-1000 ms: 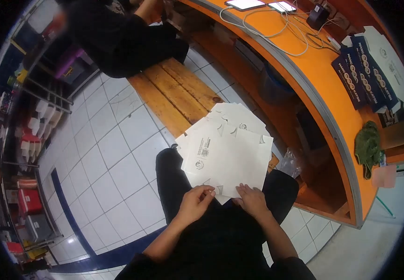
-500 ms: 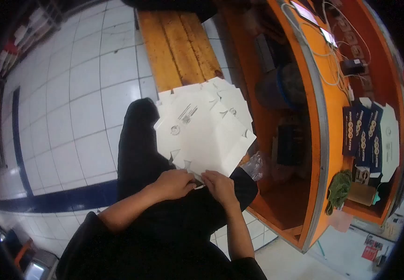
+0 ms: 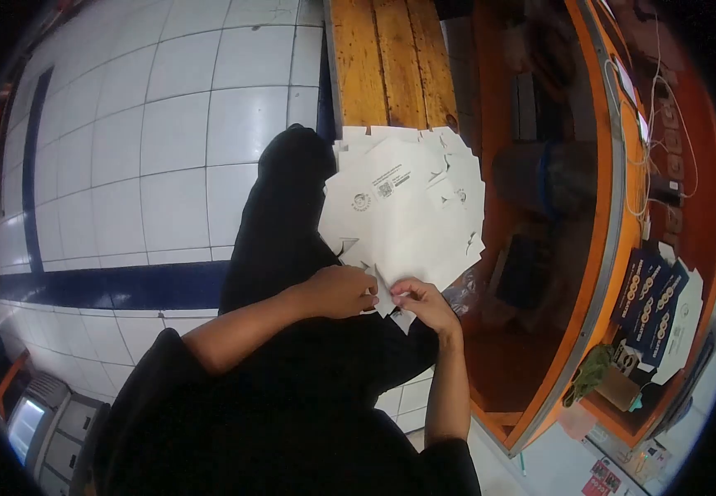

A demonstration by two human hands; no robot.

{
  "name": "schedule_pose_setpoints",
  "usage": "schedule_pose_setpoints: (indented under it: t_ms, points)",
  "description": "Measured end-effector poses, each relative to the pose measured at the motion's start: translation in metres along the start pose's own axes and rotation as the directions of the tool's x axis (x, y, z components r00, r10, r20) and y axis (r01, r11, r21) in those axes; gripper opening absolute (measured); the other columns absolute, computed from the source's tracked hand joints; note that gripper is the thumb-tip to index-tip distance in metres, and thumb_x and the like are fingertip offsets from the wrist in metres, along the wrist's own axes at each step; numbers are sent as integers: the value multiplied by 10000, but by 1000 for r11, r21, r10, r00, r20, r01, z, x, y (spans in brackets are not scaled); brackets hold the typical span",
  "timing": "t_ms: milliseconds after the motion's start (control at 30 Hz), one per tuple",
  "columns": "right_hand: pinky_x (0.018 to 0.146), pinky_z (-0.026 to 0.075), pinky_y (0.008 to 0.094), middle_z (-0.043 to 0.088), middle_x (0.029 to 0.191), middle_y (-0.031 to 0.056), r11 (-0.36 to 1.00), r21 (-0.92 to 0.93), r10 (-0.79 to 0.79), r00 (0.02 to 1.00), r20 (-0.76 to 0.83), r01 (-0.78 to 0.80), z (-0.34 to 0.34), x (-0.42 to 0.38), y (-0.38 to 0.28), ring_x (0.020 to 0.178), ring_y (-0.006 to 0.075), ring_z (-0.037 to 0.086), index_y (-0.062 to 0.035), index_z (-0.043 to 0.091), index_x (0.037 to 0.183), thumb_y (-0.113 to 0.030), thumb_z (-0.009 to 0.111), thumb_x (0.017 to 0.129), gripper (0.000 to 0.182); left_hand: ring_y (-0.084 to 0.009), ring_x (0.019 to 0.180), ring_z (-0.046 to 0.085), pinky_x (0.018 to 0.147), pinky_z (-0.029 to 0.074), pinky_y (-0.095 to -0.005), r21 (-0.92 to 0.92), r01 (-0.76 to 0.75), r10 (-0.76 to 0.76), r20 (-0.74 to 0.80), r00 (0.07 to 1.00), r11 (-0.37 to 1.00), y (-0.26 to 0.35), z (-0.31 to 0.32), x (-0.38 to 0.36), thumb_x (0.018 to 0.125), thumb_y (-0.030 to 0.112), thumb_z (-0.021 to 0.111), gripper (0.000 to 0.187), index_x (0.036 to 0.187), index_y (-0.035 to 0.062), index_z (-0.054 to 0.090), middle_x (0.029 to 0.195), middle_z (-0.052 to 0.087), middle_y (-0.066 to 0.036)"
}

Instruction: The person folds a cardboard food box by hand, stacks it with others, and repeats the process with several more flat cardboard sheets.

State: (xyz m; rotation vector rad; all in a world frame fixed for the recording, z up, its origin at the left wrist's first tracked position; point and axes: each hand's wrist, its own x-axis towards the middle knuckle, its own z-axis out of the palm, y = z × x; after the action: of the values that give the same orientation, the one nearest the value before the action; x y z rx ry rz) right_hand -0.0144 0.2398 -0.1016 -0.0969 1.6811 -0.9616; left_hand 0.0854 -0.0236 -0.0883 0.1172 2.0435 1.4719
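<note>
Beside the orange counter, wooden bench holds white cartons.

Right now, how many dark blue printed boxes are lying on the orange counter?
3, overlapping in a fan at the counter's right end: one, the next, the last. More may be hidden beneath.

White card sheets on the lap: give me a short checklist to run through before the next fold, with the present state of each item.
1. Both hands on the work: ok. The left hand and right hand pinch the near edge of the white card sheets.
2. Stack supported: ok, it rests on the lap.
3. Sheets squared up: not ok, they are fanned out.
4. Print facing up on the top sheet: ok.
5. Far edge steady against the wooden bench: cannot tell.
</note>
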Motion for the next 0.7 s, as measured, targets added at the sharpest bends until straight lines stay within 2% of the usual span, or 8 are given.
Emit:
schedule_pose_setpoints:
  t_ms: [133,200,233,300,333,367,600,700]
  points:
    - [779,500,333,638,944,73,989,15,-144,975,-169,149,3,-10,12,890,176,611,-15,628,1052,-121,718,892,211,-358,988,686,870,530,-474,134,114,-116,10,993,984,1,-5,-8,988,318,607,300,1075,45,694,1012,697,-171]
    - [793,492,355,634,923,83,766,-635,-417,829,-371,101,28,-30,-18,883,176,596,-11,583,1035,-130,696,898,214,-362,991,687,872,533,-482,202,139,-141,-5,990,969,-1,2,-10,989,320,605,306,1082,40,688,1015,696,-173]
    - [791,480,309,651,918,96,707,-695,-528,753,-394,132,36,-34,-25,872,126,578,-11,579,976,-161,701,929,199,-369,1011,685,885,536,-471,112,77,-54,-198,979,991,0,4,-10,988,305,613,318,1143,34,676,1078,674,-190]
    - [793,472,288,662,920,89,875,-474,-367,772,-519,98,48,-50,-42,868,104,570,-9,591,969,-172,704,940,200,-375,1031,683,898,540,-461,38,-7,21,-380,925,999,6,6,-8,988,290,622,342,1204,29,664,1141,652,-207]
    - [796,463,267,672,922,81,974,-216,-183,784,-593,65,51,-55,-44,864,81,562,-7,603,963,-183,707,952,204,-388,1068,666,912,537,-451,29,-147,137,-559,817,989,13,5,-6,980,261,641,369,1276,41,639,1205,607,-227]
    - [747,459,233,667,877,22,959,-201,-283,753,-594,201,50,-57,-39,793,59,547,4,647,993,-182,681,988,189,-401,1104,650,926,535,-441,49,-285,233,-713,662,957,18,3,-3,973,232,660,418,1348,53,614,1269,563,-247]
    - [603,426,236,605,791,-67,937,-3,-277,738,-615,349,38,-65,-32,636,75,489,4,697,1105,-186,633,1023,217,-411,1179,592,927,522,-469,329,-365,482,-715,507,871,43,-4,35,864,190,753,482,1337,183,658,1413,485,-299]
    - [603,460,270,630,724,29,953,-122,-290,708,-644,278,41,-71,-53,630,98,544,-12,707,1098,-170,670,985,199,-394,1132,625,910,527,-452,458,-327,563,-655,504,826,56,-7,39,827,181,778,436,1258,180,711,1388,525,-272]
